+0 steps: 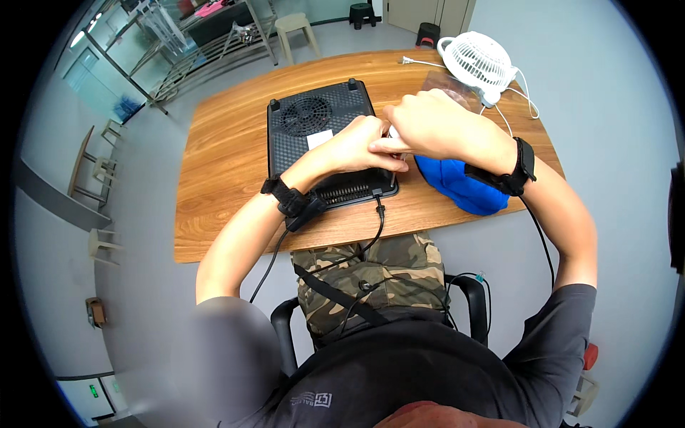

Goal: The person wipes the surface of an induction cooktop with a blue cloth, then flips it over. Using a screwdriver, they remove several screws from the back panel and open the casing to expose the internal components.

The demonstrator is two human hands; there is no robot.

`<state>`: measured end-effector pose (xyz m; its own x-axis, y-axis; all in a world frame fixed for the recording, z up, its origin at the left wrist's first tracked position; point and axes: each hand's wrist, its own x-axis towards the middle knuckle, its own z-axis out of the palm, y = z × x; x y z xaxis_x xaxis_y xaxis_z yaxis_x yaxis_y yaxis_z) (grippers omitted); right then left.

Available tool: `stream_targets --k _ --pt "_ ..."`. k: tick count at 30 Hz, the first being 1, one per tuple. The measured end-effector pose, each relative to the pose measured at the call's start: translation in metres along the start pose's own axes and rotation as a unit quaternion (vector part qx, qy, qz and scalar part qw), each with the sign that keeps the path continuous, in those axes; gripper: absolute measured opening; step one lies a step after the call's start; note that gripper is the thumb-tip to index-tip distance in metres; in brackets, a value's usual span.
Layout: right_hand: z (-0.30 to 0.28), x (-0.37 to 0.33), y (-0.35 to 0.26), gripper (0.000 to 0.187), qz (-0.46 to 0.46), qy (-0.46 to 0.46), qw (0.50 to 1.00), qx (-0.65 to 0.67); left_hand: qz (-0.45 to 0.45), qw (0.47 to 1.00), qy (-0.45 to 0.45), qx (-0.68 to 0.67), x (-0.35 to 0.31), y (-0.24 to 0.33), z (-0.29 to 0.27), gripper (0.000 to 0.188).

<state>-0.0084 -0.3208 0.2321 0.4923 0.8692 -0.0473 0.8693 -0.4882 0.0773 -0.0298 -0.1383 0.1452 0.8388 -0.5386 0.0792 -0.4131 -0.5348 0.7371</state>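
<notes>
A black induction cooker (325, 107) lies upside down on the wooden table, its round fan grille, feet and a white label facing up. My left hand (360, 148) and my right hand (432, 127) meet over the cooker's right edge. Both have their fingers closed around something small and whitish, mostly hidden between them. What it is, I cannot make out. Just right of the hands, partly under my right forearm, is a blue cloth item (467, 187), which looks like a cap.
A white fan (481, 60) with its cord stands at the table's far right corner, beside a clear plastic bag (446, 84). The cooker's black cord (381, 221) drops over the front edge toward my lap. A beige stool (294, 28) and metal rack stand behind the table (214, 171).
</notes>
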Motion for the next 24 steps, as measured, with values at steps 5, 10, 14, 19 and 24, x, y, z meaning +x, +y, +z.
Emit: stream_targets --k 5,10,14,19,24 --pt "0.009 -0.001 0.009 0.038 -0.057 0.030 0.995 0.081 0.033 0.999 0.024 0.001 0.000 0.005 0.003 0.036" --pt "0.009 -0.004 0.017 0.040 -0.111 0.051 0.986 0.109 0.040 0.996 0.020 -0.077 0.000 -0.004 0.000 0.044" --pt "0.001 -0.002 0.013 0.042 -0.054 0.030 0.997 0.050 -0.005 1.000 -0.004 -0.024 0.001 0.001 -0.003 0.037" --pt "-0.003 0.000 0.012 0.040 -0.023 -0.015 0.999 0.041 -0.019 0.999 0.024 0.014 0.004 0.013 0.003 0.037" --pt "0.004 -0.004 0.017 0.037 -0.094 0.021 0.989 0.109 0.012 0.998 0.045 -0.031 0.001 0.000 0.007 0.044"
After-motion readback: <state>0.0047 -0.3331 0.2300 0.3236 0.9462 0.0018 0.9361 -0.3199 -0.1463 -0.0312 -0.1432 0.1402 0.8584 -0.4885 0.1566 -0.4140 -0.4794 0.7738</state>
